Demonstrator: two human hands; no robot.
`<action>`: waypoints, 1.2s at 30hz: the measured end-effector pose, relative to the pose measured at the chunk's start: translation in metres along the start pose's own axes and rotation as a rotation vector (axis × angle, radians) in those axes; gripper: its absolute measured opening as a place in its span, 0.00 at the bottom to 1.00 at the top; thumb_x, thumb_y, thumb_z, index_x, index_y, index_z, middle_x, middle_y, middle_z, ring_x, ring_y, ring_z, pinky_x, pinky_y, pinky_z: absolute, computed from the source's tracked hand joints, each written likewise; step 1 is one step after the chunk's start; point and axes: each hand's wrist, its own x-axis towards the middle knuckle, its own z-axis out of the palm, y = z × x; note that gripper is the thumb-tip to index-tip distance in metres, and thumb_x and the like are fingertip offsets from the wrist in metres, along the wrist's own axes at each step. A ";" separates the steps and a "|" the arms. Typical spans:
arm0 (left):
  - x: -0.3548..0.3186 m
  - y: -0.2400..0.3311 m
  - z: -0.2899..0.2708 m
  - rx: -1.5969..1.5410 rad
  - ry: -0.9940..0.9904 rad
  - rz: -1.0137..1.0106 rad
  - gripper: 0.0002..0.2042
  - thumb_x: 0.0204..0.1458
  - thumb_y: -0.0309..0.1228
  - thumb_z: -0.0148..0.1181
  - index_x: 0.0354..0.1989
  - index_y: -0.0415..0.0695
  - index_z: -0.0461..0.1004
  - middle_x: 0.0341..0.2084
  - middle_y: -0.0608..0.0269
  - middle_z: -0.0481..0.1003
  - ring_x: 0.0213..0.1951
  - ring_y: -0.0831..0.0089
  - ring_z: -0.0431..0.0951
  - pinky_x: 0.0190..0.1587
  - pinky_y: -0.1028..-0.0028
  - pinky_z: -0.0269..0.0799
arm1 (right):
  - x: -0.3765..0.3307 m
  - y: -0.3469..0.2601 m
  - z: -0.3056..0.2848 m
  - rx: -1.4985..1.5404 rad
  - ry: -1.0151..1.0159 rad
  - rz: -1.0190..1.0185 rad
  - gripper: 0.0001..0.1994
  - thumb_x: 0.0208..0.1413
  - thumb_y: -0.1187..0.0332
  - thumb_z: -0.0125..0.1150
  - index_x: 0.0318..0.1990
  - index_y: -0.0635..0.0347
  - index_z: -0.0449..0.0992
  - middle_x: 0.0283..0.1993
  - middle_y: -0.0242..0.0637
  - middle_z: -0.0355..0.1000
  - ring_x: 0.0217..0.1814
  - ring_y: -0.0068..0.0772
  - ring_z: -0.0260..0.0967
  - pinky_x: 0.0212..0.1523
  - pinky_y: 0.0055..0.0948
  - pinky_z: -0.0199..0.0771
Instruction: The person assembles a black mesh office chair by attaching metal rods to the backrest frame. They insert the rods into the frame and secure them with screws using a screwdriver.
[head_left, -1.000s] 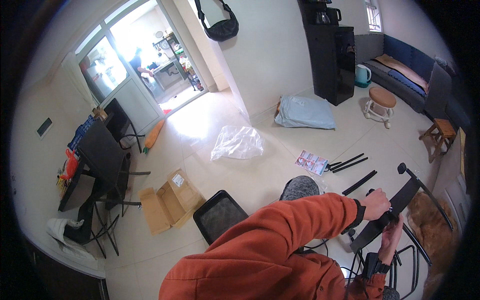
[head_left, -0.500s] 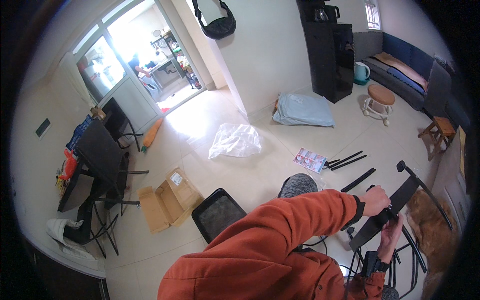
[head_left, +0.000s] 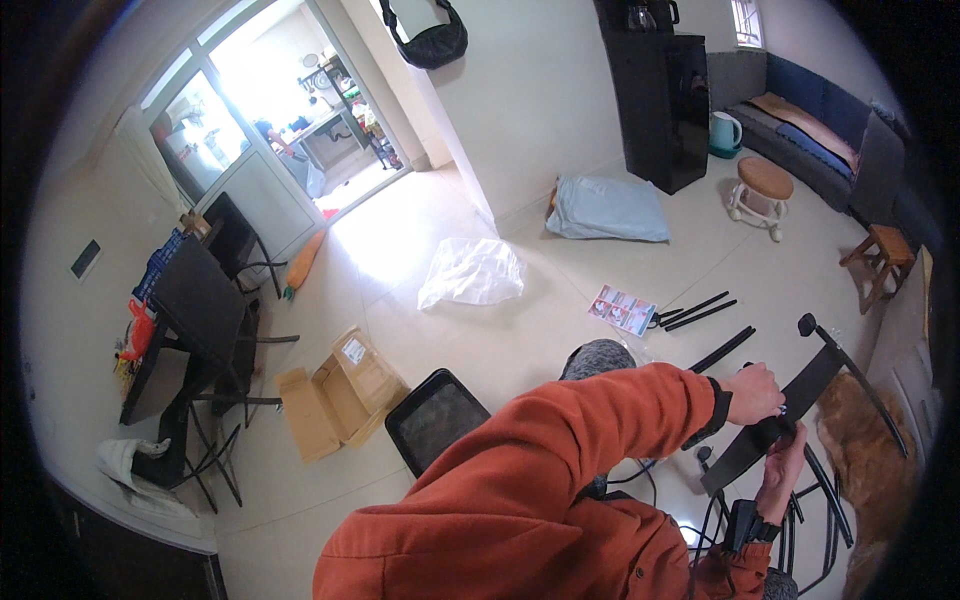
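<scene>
A long black flat panel (head_left: 812, 386) is held slanted at the right, with a thin black tube (head_left: 870, 390) at its far end. My left hand (head_left: 752, 394) is closed in a fist over the panel's near face. Something small and shiny shows at its fingers, too hidden to name. Against the panel's lower edge, my right hand (head_left: 783, 462) grips from below, fingers partly behind it. Black metal tubes (head_left: 828, 495) stand beneath the panel, next to my right hand.
Loose black tubes (head_left: 724, 350) and a printed leaflet (head_left: 622, 309) lie on the floor ahead. A brown furry shape (head_left: 865, 450) lies close at right. To the left are a black tray (head_left: 436, 420), an open cardboard box (head_left: 345, 395) and clear plastic (head_left: 470, 275). A round stool (head_left: 764, 180) stands farther off.
The view has shifted slightly. My left hand turns a little at the panel and stays closed. My right hand keeps its hold at the lower edge.
</scene>
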 end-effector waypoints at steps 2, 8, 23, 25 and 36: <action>0.000 -0.003 0.000 -0.050 0.003 -0.005 0.10 0.47 0.39 0.55 0.22 0.47 0.75 0.20 0.62 0.74 0.29 0.62 0.73 0.37 0.65 0.64 | 0.000 0.001 0.001 0.030 -0.029 -0.008 0.10 0.52 0.61 0.58 0.35 0.56 0.72 0.30 0.29 0.73 0.31 0.21 0.69 0.32 0.22 0.67; 0.008 -0.008 -0.011 -0.093 -0.088 0.030 0.09 0.46 0.38 0.55 0.24 0.46 0.76 0.20 0.58 0.74 0.28 0.56 0.74 0.33 0.59 0.67 | 0.001 0.002 -0.003 -0.022 0.056 -0.012 0.12 0.53 0.59 0.57 0.37 0.57 0.71 0.32 0.28 0.73 0.32 0.21 0.69 0.34 0.22 0.67; 0.041 -0.028 -0.019 -0.126 -0.258 0.196 0.08 0.39 0.32 0.54 0.29 0.53 0.78 0.22 0.58 0.75 0.30 0.56 0.76 0.30 0.59 0.69 | -0.017 -0.007 0.007 -0.080 -0.095 0.005 0.13 0.56 0.57 0.54 0.42 0.56 0.71 0.35 0.26 0.71 0.30 0.18 0.64 0.33 0.19 0.63; 0.044 -0.029 -0.016 -0.086 -0.285 0.235 0.08 0.39 0.33 0.54 0.28 0.54 0.77 0.21 0.57 0.74 0.28 0.56 0.76 0.29 0.59 0.70 | -0.020 -0.003 0.013 -0.012 -0.039 -0.008 0.15 0.56 0.57 0.52 0.44 0.56 0.70 0.37 0.30 0.70 0.37 0.23 0.66 0.37 0.23 0.64; 0.036 -0.016 -0.052 -0.086 -0.123 -0.111 0.12 0.43 0.34 0.63 0.36 0.44 0.76 0.24 0.63 0.73 0.28 0.69 0.73 0.35 0.72 0.70 | -0.033 -0.010 0.048 0.010 0.211 -0.031 0.08 0.48 0.65 0.59 0.25 0.59 0.69 0.21 0.28 0.63 0.19 0.18 0.59 0.18 0.18 0.61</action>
